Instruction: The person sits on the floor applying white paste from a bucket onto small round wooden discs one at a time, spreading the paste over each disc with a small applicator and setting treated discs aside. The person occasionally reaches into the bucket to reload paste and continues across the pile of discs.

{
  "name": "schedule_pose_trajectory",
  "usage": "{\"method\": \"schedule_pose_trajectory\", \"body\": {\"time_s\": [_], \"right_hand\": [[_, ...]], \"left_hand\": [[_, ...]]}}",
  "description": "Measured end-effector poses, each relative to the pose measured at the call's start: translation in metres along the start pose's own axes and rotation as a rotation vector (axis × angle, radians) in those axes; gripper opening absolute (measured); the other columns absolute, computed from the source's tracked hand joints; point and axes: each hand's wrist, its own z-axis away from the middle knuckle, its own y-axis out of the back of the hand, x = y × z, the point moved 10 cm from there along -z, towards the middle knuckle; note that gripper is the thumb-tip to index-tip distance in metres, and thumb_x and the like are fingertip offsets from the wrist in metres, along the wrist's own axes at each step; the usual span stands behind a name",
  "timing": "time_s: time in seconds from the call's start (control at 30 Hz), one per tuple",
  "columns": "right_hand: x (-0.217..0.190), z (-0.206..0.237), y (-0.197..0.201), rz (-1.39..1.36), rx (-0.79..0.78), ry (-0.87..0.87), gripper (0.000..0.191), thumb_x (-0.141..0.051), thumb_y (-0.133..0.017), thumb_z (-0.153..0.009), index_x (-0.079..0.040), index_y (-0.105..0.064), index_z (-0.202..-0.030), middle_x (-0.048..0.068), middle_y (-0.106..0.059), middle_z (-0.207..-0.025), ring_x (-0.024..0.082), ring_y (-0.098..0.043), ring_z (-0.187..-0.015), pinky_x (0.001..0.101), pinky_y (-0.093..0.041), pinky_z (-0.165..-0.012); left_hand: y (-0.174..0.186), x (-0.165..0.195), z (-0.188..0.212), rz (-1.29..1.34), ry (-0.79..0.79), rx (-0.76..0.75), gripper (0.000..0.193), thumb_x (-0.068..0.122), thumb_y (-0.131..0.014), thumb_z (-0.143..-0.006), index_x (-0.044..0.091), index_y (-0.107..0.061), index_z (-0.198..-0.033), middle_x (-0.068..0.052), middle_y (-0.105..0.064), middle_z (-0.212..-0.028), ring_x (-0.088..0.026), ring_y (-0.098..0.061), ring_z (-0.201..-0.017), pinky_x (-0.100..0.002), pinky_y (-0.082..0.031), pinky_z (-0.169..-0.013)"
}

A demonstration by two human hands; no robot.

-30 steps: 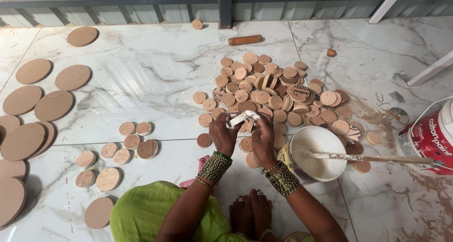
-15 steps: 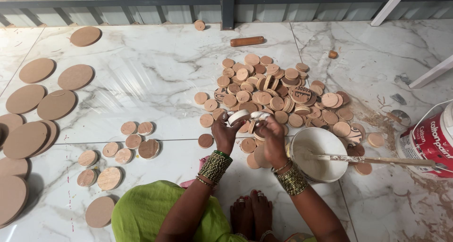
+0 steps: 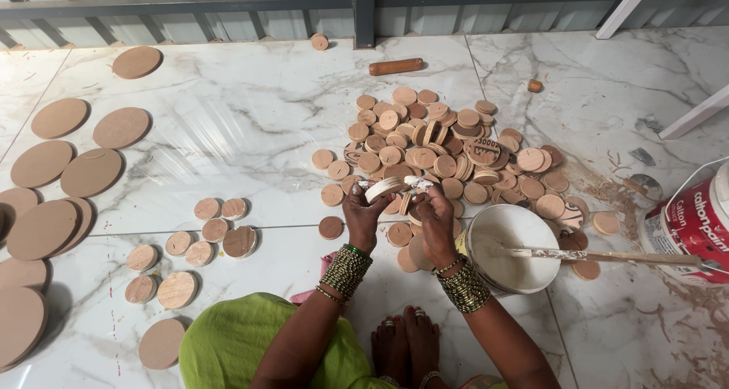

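Observation:
My left hand (image 3: pixel 364 216) holds a small round wooden disc (image 3: pixel 383 188) by its edge, its rim coated white. My right hand (image 3: pixel 434 214) pinches a white-smeared bit of cloth or paste (image 3: pixel 418 182) against that disc. Both hands hover over the near edge of a heap of small wooden discs (image 3: pixel 448 150) on the marble floor. Just right of my right hand sits a white bowl of paint (image 3: pixel 510 248) with a stick (image 3: pixel 607 257) lying across it.
A group of small discs (image 3: pixel 199 241) lies to the left, and large brown discs (image 3: pixel 64 169) spread along the far left. A paint bucket (image 3: pixel 695 222) stands at the right edge. A wooden roller (image 3: pixel 396 66) lies near the back wall. My feet (image 3: pixel 404 343) rest below.
The hands have stayed in the same spot, turning the white-edged disc a little between them. Nothing else on the floor has moved.

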Motion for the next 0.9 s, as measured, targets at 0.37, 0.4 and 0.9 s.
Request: {"method": "schedule_pose_trajectory", "body": {"time_s": [0.37, 0.4, 0.9], "right_hand": [[-0.106, 0.041, -0.066, 0.862, 0.043, 0.541, 0.053, 0.01, -0.045, -0.083, -0.002, -0.059, -0.134, 0.014, -0.053, -0.127, 0.028, -0.053, -0.115, 0.0386, -0.043, -0.098], [-0.117, 0.05, -0.078, 1.002, 0.06, 0.64, 0.055, 0.01, -0.047, -0.082, -0.002, -0.059, -0.134, 0.016, -0.054, -0.13, 0.034, -0.052, -0.122, 0.0442, -0.04, -0.106], [-0.127, 0.046, -0.072, 1.281, 0.15, 0.619, 0.054, 0.004, -0.054, -0.076, -0.007, -0.068, -0.127, 0.013, -0.055, -0.126, 0.036, -0.05, -0.111, 0.0501, -0.035, -0.091]], "left_hand": [[0.008, 0.007, 0.003, -0.354, -0.029, 0.08, 0.034, -0.003, -0.086, -0.075, -0.001, -0.069, -0.104, -0.005, -0.075, -0.1, -0.01, -0.069, -0.088, -0.025, -0.059, -0.078], [0.009, 0.007, 0.003, -0.343, -0.037, 0.082, 0.034, -0.004, -0.086, -0.075, -0.002, -0.069, -0.104, -0.006, -0.075, -0.099, -0.01, -0.069, -0.087, -0.025, -0.058, -0.078], [0.001, 0.005, 0.006, -0.315, -0.045, 0.051, 0.033, -0.002, -0.087, -0.075, -0.002, -0.071, -0.104, -0.006, -0.077, -0.099, -0.009, -0.069, -0.087, -0.025, -0.057, -0.078]]}}
